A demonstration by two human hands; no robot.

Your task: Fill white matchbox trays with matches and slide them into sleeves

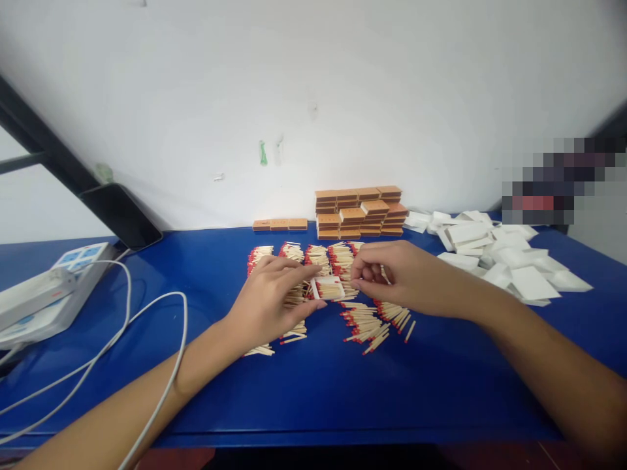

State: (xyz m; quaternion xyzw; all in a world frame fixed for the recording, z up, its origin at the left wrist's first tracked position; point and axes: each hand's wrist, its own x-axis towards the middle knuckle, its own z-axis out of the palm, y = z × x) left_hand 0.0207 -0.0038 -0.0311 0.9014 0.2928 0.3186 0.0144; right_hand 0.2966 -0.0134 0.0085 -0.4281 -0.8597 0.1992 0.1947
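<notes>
My left hand [275, 295] grips the left end of a small white matchbox tray [341, 288] between thumb and index finger. Red-tipped matches [327, 290] lie inside that tray. Just right of it, my right hand [379, 271] has thumb and fingers drawn together in a pinch; whether a match is between the fingertips is too small to tell. Under and around both hands, loose matches [362, 321] are spread in rows with red heads mostly to the left. My hands and the tray hide part of these rows.
Matchboxes [337, 219] are stacked against the wall, with three more boxes [279, 224] to their left. White empty trays [509, 258] are heaped at the right. On the left are a phone [122, 215], a power strip [39, 297] and a white cable [183, 326] crossing my left forearm.
</notes>
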